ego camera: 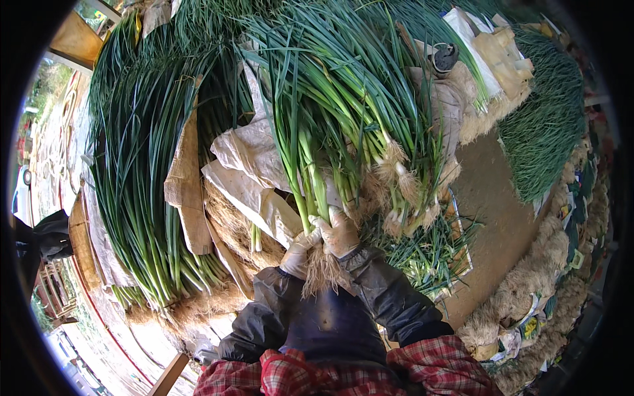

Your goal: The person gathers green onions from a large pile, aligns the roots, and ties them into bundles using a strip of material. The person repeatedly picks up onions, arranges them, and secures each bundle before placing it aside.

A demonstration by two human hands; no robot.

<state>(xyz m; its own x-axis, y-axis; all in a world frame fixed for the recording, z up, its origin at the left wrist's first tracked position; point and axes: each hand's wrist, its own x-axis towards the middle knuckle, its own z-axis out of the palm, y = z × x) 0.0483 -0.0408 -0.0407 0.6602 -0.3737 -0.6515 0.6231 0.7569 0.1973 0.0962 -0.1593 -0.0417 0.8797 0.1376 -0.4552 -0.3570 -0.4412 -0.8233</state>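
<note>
Both my hands wear pale, soiled gloves and meet at the root end of a few green onions. My left hand wraps around the lower white stalks. From the other side, my right hand closes on the same stalks, its fingers against the left ones. Stringy roots hang below the gloves over my dark apron, while the green leaves reach away from me. Just right of the held stalks lies a loose heap of green onions, with bulbs and roots turned towards me.
A large stack of green onions stands at left, beside brown cardboard and crumpled sheeting. Leaf trimmings fill a box at right. More bundles line the far right, past brown floor.
</note>
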